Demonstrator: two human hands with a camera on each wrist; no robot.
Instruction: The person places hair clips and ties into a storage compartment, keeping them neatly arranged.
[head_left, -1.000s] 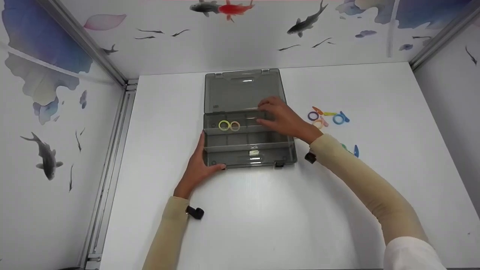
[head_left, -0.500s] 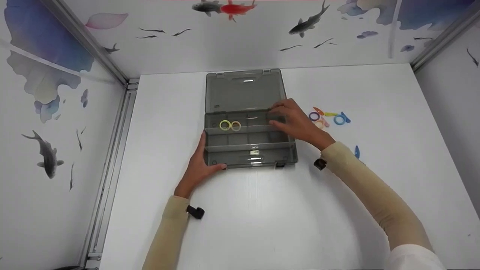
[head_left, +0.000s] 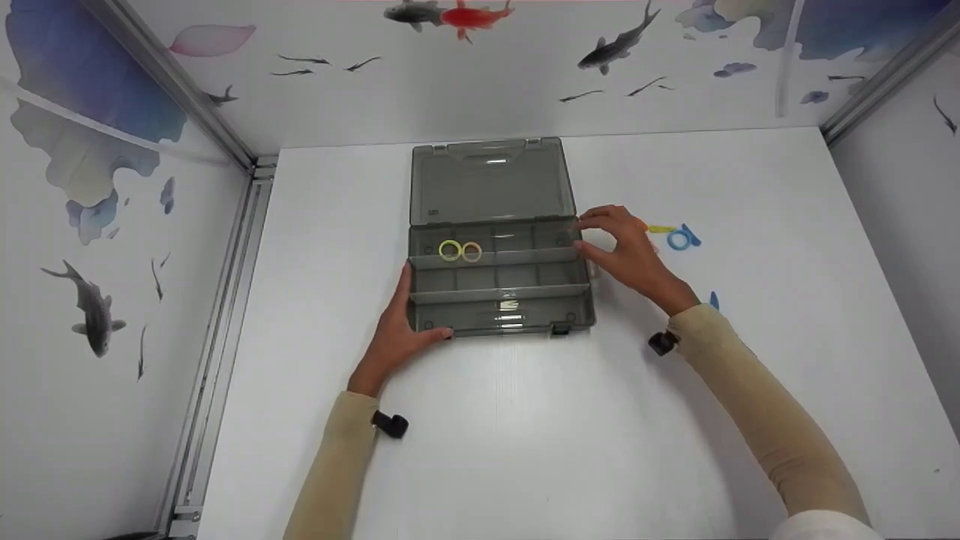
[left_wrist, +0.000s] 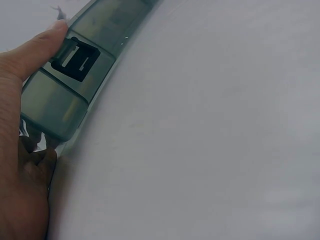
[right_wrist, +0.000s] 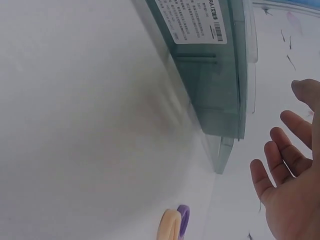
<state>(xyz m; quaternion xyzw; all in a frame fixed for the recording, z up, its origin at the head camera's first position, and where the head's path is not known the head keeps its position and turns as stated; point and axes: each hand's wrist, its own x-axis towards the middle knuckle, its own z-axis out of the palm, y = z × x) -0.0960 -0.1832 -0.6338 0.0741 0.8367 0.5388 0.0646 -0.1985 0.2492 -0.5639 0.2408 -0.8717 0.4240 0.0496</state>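
Note:
A grey see-through divided storage box [head_left: 474, 280] lies with its lid [head_left: 487, 180] laid back. In its back row, at the left, sit a yellow hair tie [head_left: 441, 250] and a peach hair tie [head_left: 480, 253], side by side. My left hand [head_left: 391, 334] grips the front left corner, thumb along the front and fingers down the side. That thumb lies by the black latch [left_wrist: 76, 59] in the left wrist view. My right hand [head_left: 634, 259] is at the box's right edge, holding nothing, its fingers apart in the right wrist view.
Right of the box lie a blue hair tie [head_left: 670, 240], a yellow clip [head_left: 661, 229] and blue clips, one of them [head_left: 714, 301] nearer the front. A purple hair tie [right_wrist: 185, 215] and a peach one [right_wrist: 167, 227] show in the right wrist view. Printed walls enclose the table.
My right hand has moved right, from over the box's back row to its right edge, covering some of the loose pieces. The left hand stays on the corner.

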